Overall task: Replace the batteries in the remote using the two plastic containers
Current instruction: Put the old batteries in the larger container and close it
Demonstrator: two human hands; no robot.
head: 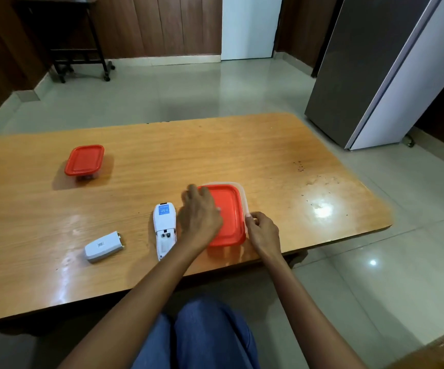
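Observation:
A white remote [164, 227] lies face down on the wooden table [282, 155], its battery bay uncovered. Its grey-white battery cover [103, 246] rests to the left. Right of the remote stands a clear plastic container with a red lid [232, 217]. My left hand [199, 217] lies over the lid's left side, fingers spread and blurred. My right hand [262, 230] pinches the lid's right edge near the front corner. The lid sits slightly askew on the clear rim. A second, smaller red-lidded container [84, 160] stands closed at the far left.
A grey refrigerator [375, 70] stands beyond the table's right end. A dark wheeled stand [77, 49] is by the far wall. My blue-clad knees [202, 334] are under the table's front edge. Dark specks dot the table's right part.

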